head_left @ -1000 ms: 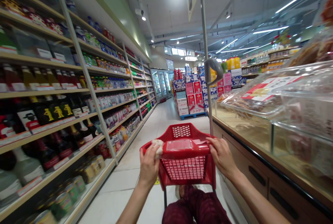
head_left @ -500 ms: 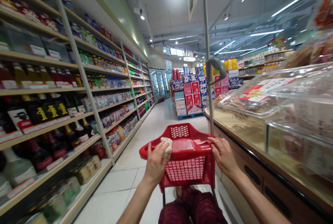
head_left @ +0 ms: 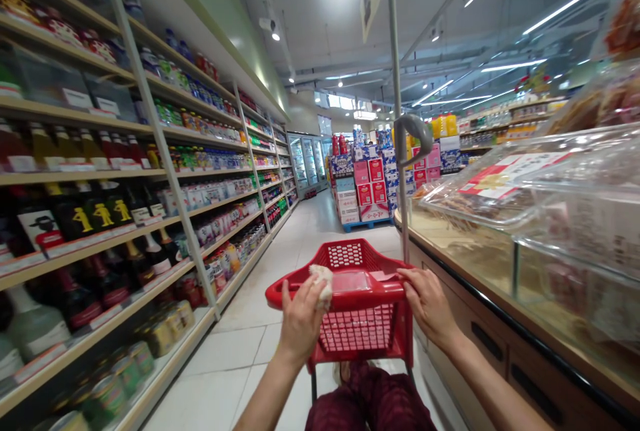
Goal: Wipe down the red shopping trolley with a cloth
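In the near centre, the left hand clasps a crumpled white cloth, probably soft, light and best held bunched, against the left part of the red shopping cart's handle, seemingly stiff plastic, whose right end the right hand grips.

left hand: pale cloth on cart handle | right hand: handle
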Demonstrator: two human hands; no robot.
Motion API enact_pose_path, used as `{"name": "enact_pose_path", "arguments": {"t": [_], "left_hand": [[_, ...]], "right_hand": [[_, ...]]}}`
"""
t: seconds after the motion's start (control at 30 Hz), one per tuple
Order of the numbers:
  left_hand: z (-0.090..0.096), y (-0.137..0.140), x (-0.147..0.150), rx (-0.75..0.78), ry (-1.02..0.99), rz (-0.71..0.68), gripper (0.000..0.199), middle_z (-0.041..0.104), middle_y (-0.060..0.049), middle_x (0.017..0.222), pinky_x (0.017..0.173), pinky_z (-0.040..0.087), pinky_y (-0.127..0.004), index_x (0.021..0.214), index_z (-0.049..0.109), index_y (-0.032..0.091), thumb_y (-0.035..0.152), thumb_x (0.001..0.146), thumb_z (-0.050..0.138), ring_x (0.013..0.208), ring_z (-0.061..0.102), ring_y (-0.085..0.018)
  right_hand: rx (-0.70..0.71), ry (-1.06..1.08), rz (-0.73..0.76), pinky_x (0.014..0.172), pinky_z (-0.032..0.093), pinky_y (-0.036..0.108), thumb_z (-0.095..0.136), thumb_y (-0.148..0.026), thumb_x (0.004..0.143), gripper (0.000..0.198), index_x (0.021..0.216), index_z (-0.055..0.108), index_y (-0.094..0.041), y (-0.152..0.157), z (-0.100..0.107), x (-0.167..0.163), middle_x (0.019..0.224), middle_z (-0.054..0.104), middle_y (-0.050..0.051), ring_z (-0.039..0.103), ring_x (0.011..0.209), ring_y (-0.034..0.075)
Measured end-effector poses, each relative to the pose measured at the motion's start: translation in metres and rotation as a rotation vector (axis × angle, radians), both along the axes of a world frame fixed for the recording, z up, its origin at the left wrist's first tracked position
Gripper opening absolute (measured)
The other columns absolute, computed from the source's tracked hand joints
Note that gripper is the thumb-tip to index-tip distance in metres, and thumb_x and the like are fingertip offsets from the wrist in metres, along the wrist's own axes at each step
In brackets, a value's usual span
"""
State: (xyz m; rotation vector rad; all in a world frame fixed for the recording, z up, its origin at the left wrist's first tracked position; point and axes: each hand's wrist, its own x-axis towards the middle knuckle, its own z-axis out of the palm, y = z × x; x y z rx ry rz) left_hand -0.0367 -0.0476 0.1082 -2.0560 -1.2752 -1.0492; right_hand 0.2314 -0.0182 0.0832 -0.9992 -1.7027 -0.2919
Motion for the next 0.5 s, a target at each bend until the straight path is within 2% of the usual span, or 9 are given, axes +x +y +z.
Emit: {"name": "enact_pose_path", "arguments": {"t": [0.07, 0.13, 0.27, 0.33, 0.4, 0.5], "left_hand": [[0.001, 0.002, -0.015, 0.010, -0.104, 0.094, 0.028, 0.061, -0.010, 0.108, 0.097, 0.022, -0.057, 0.108, 0.051, 0.021, 0.025, 0.083, 0.039, 0.101, 0.055, -0.021], [0.002, 0.001, -0.011, 0.006, -0.149, 0.123, 0.028, 0.062, -0.010, 0.106, 0.096, 0.024, -0.056, 0.107, 0.052, 0.021, 0.026, 0.083, 0.038, 0.100, 0.056, -0.022], [0.003, -0.004, 0.041, -0.026, 0.012, -0.102, 0.028, 0.059, -0.007, 0.112, 0.103, 0.018, -0.050, 0.109, 0.052, 0.023, 0.025, 0.083, 0.042, 0.106, 0.052, -0.018], [0.005, -0.004, 0.050, -0.023, 0.041, -0.145, 0.028, 0.059, -0.007, 0.113, 0.104, 0.015, -0.050, 0.109, 0.052, 0.024, 0.024, 0.082, 0.043, 0.106, 0.052, -0.017], [0.007, -0.002, 0.035, -0.044, 0.002, -0.087, 0.028, 0.059, -0.007, 0.113, 0.102, 0.015, -0.054, 0.108, 0.052, 0.024, 0.023, 0.082, 0.043, 0.104, 0.053, -0.019], [0.013, 0.002, 0.005, -0.093, -0.150, 0.077, 0.027, 0.061, -0.008, 0.110, 0.098, 0.021, -0.057, 0.106, 0.053, 0.023, 0.022, 0.081, 0.041, 0.102, 0.054, -0.021]], "right_hand": [[-0.001, -0.001, 0.005, 0.087, 0.034, 0.043, 0.037, -0.023, 0.085, 0.023, 0.102, 0.052, -0.023, -0.001, 0.001, -0.003, 0.094, 0.062, 0.004, 0.052, 0.091, 0.020], [0.007, 0.015, -0.004, 0.087, 0.034, 0.043, 0.036, -0.023, 0.084, 0.022, 0.101, 0.052, -0.022, -0.001, 0.000, -0.007, 0.093, 0.061, 0.004, 0.052, 0.091, 0.020], [0.016, 0.012, -0.008, 0.086, 0.034, 0.043, 0.036, -0.022, 0.084, 0.023, 0.101, 0.052, -0.023, -0.001, 0.000, -0.008, 0.093, 0.061, 0.004, 0.052, 0.090, 0.020], [0.010, -0.013, 0.008, 0.086, 0.034, 0.043, 0.037, -0.022, 0.084, 0.023, 0.103, 0.051, -0.023, -0.001, 0.000, -0.005, 0.095, 0.061, 0.004, 0.052, 0.091, 0.020], [0.009, -0.031, 0.021, 0.086, 0.035, 0.043, 0.037, -0.021, 0.085, 0.023, 0.103, 0.050, -0.023, -0.002, 0.001, -0.003, 0.096, 0.061, 0.004, 0.052, 0.091, 0.020], [0.020, -0.018, 0.017, 0.086, 0.034, 0.043, 0.037, -0.021, 0.085, 0.022, 0.102, 0.050, -0.022, -0.002, 0.001, -0.005, 0.095, 0.061, 0.004, 0.051, 0.091, 0.020]]}}
